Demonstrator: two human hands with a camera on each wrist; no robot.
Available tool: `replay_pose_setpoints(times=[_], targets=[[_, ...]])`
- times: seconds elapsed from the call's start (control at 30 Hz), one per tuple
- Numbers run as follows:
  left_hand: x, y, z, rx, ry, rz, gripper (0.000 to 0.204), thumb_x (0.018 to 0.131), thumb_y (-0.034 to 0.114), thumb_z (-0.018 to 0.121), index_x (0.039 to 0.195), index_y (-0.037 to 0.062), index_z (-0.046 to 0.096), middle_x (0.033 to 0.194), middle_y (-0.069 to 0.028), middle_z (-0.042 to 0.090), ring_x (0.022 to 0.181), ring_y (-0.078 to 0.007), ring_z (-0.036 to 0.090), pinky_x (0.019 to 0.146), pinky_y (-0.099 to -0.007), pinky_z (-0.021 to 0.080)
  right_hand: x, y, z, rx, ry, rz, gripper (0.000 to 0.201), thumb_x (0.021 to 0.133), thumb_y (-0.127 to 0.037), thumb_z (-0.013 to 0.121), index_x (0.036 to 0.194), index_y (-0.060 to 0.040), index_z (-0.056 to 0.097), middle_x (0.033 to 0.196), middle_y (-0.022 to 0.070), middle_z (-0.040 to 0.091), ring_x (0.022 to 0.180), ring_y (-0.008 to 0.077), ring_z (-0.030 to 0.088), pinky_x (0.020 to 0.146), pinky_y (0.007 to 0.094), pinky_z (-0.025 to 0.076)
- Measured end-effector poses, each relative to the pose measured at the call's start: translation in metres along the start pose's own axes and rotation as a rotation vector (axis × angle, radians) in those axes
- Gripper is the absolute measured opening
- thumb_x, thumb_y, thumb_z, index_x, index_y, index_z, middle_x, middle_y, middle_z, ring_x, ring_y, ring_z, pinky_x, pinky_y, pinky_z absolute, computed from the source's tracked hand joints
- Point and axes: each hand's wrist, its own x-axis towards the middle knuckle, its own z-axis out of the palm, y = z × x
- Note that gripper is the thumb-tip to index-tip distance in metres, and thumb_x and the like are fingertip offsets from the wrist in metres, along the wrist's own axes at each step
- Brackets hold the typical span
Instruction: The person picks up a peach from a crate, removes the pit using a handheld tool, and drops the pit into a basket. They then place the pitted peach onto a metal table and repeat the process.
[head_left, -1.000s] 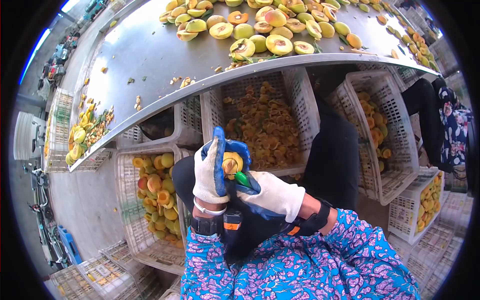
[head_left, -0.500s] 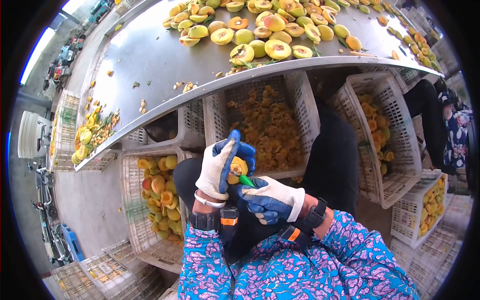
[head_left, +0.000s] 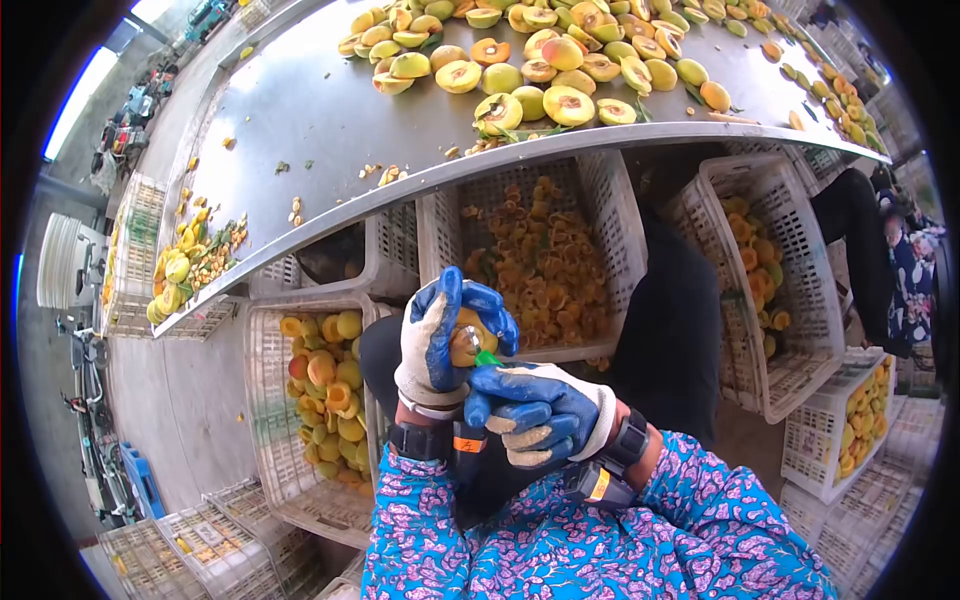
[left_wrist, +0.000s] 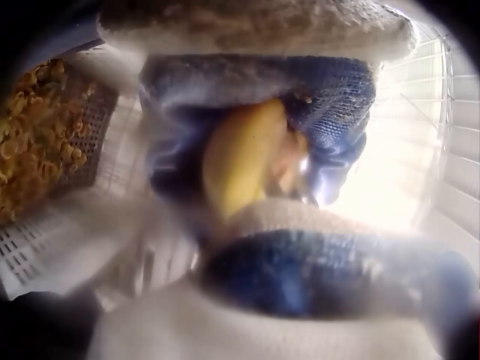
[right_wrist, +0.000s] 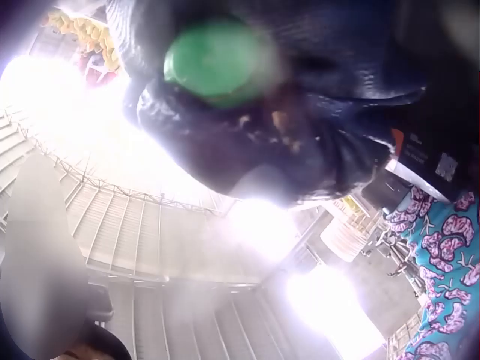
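Observation:
My gloved left hand point(head_left: 430, 350) cups a yellow peach half point(head_left: 466, 346), fingers curled behind it and the thumb along its near side. In the left wrist view the peach half point(left_wrist: 241, 157) lies between blue-coated glove fingers, its cut side partly hidden. My gloved right hand point(head_left: 550, 410) grips a green-handled tool point(head_left: 487, 359), whose shiny metal tip is at the peach's cut face. The right wrist view shows the rounded green handle end point(right_wrist: 214, 64) poking out of the curled fingers. Most of the handle is hidden inside that hand.
A metal table point(head_left: 300, 120) ahead carries many halved peaches point(head_left: 570, 104). Beneath its edge, a crate point(head_left: 628, 250) holds small cut pieces. A crate of peaches point(head_left: 258, 400) stands left, another crate point(head_left: 745, 350) right. Another person's leg point(head_left: 855, 250) is at far right.
My right hand has rolled over, so more of its blue fingers show, and the tool's metal tip has come into sight on the peach. Left hand still holds the peach half.

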Motion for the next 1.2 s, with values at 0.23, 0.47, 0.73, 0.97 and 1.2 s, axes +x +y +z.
replay_pose_setpoints(times=[0.23, 0.47, 0.73, 0.97, 1.2], targets=[[0.002, -0.001, 0.009, 0.09, 0.161, -0.077, 0.038, 0.094, 0.033, 0.057, 0.084, -0.0029, 0.064, 0.066, -0.0124, 0.062, 0.057, -0.022, 0.062, 0.052, -0.0322, 0.05, 0.004, 0.007, -0.008, 0.03, 0.042, -0.054, 0.038, 0.1, -0.034, 0.044, 0.098, 0.0011, 0.058, 0.056, -0.0077, 0.037, 0.039, 0.0021, 0.033, 0.037, 0.0187, 0.029], [0.009, 0.002, 0.006, 0.359, 0.004, -0.383, 0.055, 0.095, 0.048, 0.048, 0.092, -0.0047, 0.064, 0.075, -0.0136, 0.065, 0.067, -0.0231, 0.064, 0.061, -0.032, 0.053, -0.014, -0.001, -0.026, -0.173, 0.085, 0.028, 0.038, 0.1, -0.035, 0.044, 0.099, 0.0007, 0.058, 0.053, -0.0084, 0.035, 0.034, 0.0014, 0.027, 0.034, 0.0182, 0.025], [0.0, -0.013, 0.003, 0.086, 0.083, -0.175, 0.049, 0.098, 0.042, 0.043, 0.101, -0.0038, 0.061, 0.081, -0.0156, 0.064, 0.07, -0.0259, 0.064, 0.066, -0.0375, 0.053, -0.01, 0.001, -0.025, -0.079, 0.023, -0.021, 0.038, 0.1, -0.034, 0.045, 0.098, 0.001, 0.059, 0.053, -0.0072, 0.036, 0.036, 0.0012, 0.029, 0.034, 0.0185, 0.026], [0.022, -0.009, 0.013, 0.399, -0.01, -0.327, 0.052, 0.094, 0.045, 0.052, 0.086, -0.0051, 0.066, 0.067, -0.0113, 0.063, 0.058, -0.0198, 0.062, 0.054, -0.0294, 0.051, -0.019, -0.011, -0.042, 0.026, -0.004, 0.064, 0.04, 0.101, -0.035, 0.041, 0.099, 0.0011, 0.058, 0.054, -0.0065, 0.038, 0.036, 0.0031, 0.032, 0.035, 0.0193, 0.028], [0.033, -0.036, 0.009, 0.408, 0.342, -0.251, 0.039, 0.092, 0.034, 0.06, 0.085, -0.0041, 0.064, 0.067, -0.0096, 0.063, 0.054, -0.0174, 0.059, 0.049, -0.0281, 0.048, -0.002, 0.002, -0.077, 0.485, -0.334, -0.016, 0.042, 0.103, -0.033, 0.034, 0.104, 0.003, 0.056, 0.055, -0.0066, 0.041, 0.037, 0.0042, 0.038, 0.036, 0.0217, 0.032]])
